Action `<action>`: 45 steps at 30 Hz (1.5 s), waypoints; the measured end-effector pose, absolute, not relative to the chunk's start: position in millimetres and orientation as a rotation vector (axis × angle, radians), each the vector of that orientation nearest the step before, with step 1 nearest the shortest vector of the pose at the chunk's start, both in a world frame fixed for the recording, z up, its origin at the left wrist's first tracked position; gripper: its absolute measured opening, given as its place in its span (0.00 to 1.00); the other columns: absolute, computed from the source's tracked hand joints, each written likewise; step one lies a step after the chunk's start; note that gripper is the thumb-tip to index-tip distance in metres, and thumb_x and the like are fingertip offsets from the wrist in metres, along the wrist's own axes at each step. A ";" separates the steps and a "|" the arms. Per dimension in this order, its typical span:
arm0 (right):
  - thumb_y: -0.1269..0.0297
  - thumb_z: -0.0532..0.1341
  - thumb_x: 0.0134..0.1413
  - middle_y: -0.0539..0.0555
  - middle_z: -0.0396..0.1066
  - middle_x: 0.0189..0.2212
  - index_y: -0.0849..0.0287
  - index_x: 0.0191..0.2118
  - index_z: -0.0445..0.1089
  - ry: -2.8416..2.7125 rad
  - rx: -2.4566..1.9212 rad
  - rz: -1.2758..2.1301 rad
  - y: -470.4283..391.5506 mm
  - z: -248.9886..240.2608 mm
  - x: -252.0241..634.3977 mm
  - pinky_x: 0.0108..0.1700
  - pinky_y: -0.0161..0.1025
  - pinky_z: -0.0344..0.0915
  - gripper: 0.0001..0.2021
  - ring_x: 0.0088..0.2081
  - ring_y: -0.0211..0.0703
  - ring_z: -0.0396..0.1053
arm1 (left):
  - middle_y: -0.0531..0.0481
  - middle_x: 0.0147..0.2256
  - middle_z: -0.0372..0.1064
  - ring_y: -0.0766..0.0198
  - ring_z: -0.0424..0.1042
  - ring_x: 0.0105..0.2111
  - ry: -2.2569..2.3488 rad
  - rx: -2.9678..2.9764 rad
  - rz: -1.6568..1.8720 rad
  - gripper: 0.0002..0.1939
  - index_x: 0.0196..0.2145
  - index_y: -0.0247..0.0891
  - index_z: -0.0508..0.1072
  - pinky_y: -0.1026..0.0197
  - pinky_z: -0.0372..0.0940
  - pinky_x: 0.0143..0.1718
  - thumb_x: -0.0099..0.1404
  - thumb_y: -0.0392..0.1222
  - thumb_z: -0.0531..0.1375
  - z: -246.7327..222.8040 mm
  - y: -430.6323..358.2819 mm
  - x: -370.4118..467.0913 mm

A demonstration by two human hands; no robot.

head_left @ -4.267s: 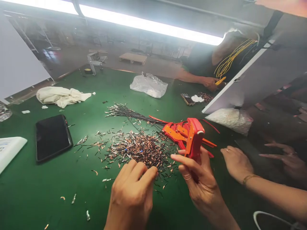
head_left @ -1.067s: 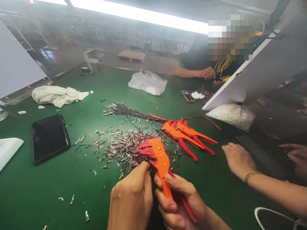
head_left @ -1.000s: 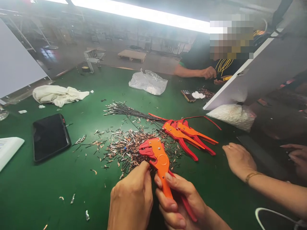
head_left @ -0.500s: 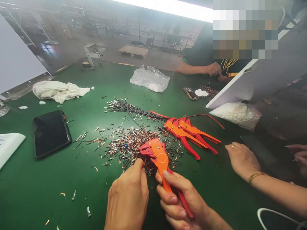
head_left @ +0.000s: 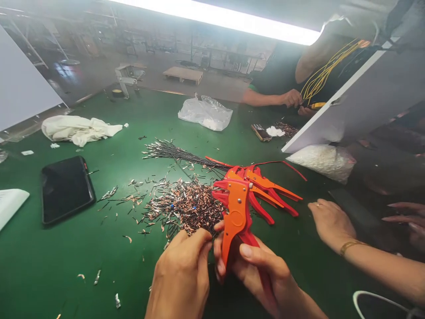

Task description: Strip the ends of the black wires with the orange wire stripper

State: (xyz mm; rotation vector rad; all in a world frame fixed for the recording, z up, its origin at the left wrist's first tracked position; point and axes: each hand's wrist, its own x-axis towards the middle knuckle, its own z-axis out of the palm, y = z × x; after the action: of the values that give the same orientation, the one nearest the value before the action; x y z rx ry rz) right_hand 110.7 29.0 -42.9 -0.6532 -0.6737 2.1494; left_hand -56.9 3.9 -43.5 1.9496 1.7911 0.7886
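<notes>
My right hand (head_left: 262, 266) is wrapped round an orange and red wire stripper (head_left: 236, 212), held upright with its jaws to the upper left. Close beside it on the left, my left hand (head_left: 182, 270) is closed, thumb and forefinger pinched together; what they hold, if anything, is hidden. Beyond both hands spreads a pile of short wire offcuts (head_left: 189, 201), black and copper coloured. Two more strippers (head_left: 274, 188) in the same colours lie to the right of the pile. A bundle of black wires (head_left: 186, 154) with bared ends reaches back to the left from them.
A black phone (head_left: 67, 189) and white cloth (head_left: 79, 130) lie left. A plastic bag (head_left: 206, 113) is at the back, a filled bag (head_left: 323, 161) at right. Another person's arm (head_left: 375, 261) rests at right; a person beyond the white panel (head_left: 345, 102) handles yellow wires (head_left: 322, 73).
The stripper in my right hand has turned more upright and shifted right, and its handles look further apart. My left hand has moved slightly right. The view has shifted a little.
</notes>
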 end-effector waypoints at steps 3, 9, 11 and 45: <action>0.61 0.62 0.56 0.55 0.69 0.38 0.59 0.52 0.67 -0.765 -0.689 2.126 26.9 -46.0 110.5 0.42 0.42 0.62 0.19 0.35 0.41 0.66 | 0.55 0.25 0.67 0.67 0.70 0.26 1.803 1.948 0.796 0.15 0.31 0.44 0.73 0.67 0.62 0.27 0.69 0.33 0.50 -43.0 3.6 -55.3; 0.60 0.64 0.52 0.53 0.68 0.34 0.61 0.49 0.69 -0.930 -0.799 2.035 27.9 -49.4 110.9 0.41 0.39 0.60 0.18 0.34 0.40 0.65 | 0.55 0.27 0.71 0.68 0.71 0.27 1.704 1.947 0.869 0.14 0.32 0.45 0.73 0.68 0.64 0.29 0.69 0.34 0.51 -45.2 3.9 -55.5; 0.61 0.62 0.52 0.54 0.70 0.32 0.63 0.46 0.70 -0.866 -0.753 2.061 28.6 -48.3 111.1 0.39 0.40 0.61 0.16 0.32 0.40 0.65 | 0.56 0.28 0.72 0.68 0.72 0.27 1.691 1.962 0.906 0.12 0.33 0.45 0.73 0.69 0.65 0.29 0.70 0.36 0.51 -44.9 5.2 -57.2; 0.57 0.66 0.44 0.61 0.77 0.35 0.65 0.54 0.67 -0.876 -0.650 2.461 38.1 -50.0 149.1 0.34 0.39 0.63 0.30 0.31 0.44 0.73 | 0.57 0.29 0.66 0.67 0.62 0.31 1.904 1.623 1.641 0.07 0.37 0.45 0.74 0.63 0.57 0.34 0.66 0.34 0.59 -25.6 3.5 -68.4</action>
State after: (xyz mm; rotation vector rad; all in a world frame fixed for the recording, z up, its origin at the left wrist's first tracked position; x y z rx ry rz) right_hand 149.1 38.1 -50.0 -0.6496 -0.8761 2.4606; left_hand -68.4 3.5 -25.6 1.6233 1.9040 1.6415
